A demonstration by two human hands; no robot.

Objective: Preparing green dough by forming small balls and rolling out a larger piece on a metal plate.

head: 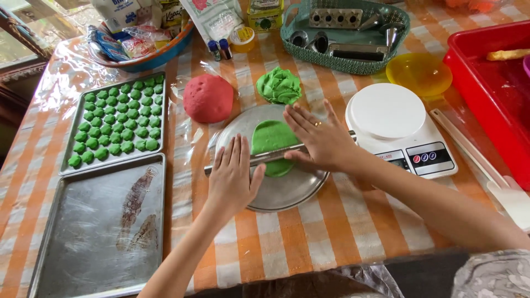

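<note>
Nearest, an empty baking tray (99, 226) lies at the left, with a tray of small green dough pieces (118, 118) beyond it. Both flat, open palms press a metal rolling pin (276, 155) across green dough (270, 144) on a round metal plate (287, 190): left hand (234, 176), then right hand (323, 140). Right of them sits a white kitchen scale (397, 127).
</note>
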